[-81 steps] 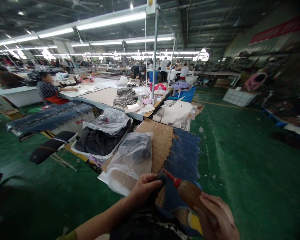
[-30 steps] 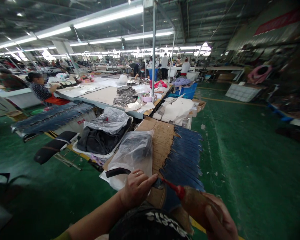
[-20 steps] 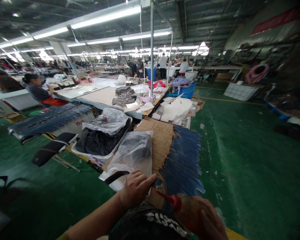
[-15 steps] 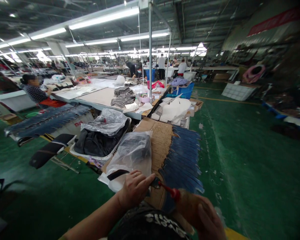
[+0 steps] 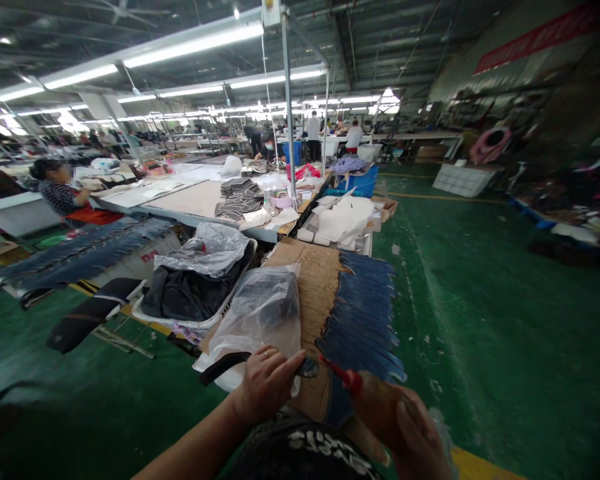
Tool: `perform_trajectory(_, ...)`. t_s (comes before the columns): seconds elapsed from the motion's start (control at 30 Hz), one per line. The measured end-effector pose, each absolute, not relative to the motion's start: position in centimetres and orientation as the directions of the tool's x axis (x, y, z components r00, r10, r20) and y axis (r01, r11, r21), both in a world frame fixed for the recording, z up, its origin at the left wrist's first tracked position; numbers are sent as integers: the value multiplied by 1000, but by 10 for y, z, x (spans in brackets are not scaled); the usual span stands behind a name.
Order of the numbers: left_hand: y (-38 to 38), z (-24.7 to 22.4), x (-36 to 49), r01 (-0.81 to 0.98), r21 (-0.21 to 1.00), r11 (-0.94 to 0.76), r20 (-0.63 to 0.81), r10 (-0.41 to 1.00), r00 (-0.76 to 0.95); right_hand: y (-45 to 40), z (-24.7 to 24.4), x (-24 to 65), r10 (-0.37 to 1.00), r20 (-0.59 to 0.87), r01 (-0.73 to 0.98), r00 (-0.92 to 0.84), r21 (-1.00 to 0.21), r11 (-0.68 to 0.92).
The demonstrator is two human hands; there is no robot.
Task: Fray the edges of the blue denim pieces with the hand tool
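Observation:
My left hand (image 5: 267, 383) is closed on a dark strip (image 5: 225, 365), which sticks out on both sides of the fingers. At its right end the strip shows a bluish tip (image 5: 309, 367) by my thumb. My right hand (image 5: 420, 433) is wrapped round a brown squeeze bottle (image 5: 380, 408) with a red nozzle (image 5: 347, 379). The nozzle points left, its tip a little apart from the strip's end. Beyond my hands, a row of overlapping blue denim-like pieces (image 5: 363, 313) lies along the right side of a cardboard sheet (image 5: 307, 280).
A clear plastic bag (image 5: 265, 303) lies left of the cardboard. Behind it stands a white basket (image 5: 225, 310) of dark cloth. Blue pieces cover a stand (image 5: 95, 250) at left. A large table (image 5: 190, 197) holds stacked pieces; a person (image 5: 63, 193) works at its left.
The bottle's nozzle tip, earlier at the end of the strip, has drawn back to the right. The strip has shifted slightly, and the whole view has turned a little to the right.

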State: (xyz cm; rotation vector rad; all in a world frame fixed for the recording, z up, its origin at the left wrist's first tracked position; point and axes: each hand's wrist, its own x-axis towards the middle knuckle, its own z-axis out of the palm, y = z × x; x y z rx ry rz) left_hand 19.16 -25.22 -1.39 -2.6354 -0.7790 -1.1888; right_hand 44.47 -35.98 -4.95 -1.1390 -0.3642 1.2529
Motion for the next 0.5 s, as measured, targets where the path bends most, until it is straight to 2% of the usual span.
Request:
perform_trajectory(0.17, -253, -14, 196, 517, 107, -849, 748, 411, 521, -356, -56, 443, 889, -344, -542, 302, -829, -137)
perform_trajectory(0.3, -246, -15, 198, 563, 152, -813, 768, 455, 450, -351, -69, 453, 858, -380, -570, 344, -811, -131)
perform_trajectory(0.4, -229, -15, 203, 611, 299, -733, 757, 572, 316, -352, -74, 464, 847, -388, -607, 363, -788, -101)
perform_trajectory(0.5, -208, -7, 214, 607, 555, -568, 649, 753, 111, -359, -77, 477, 872, -432, -685, 231, -708, -170)
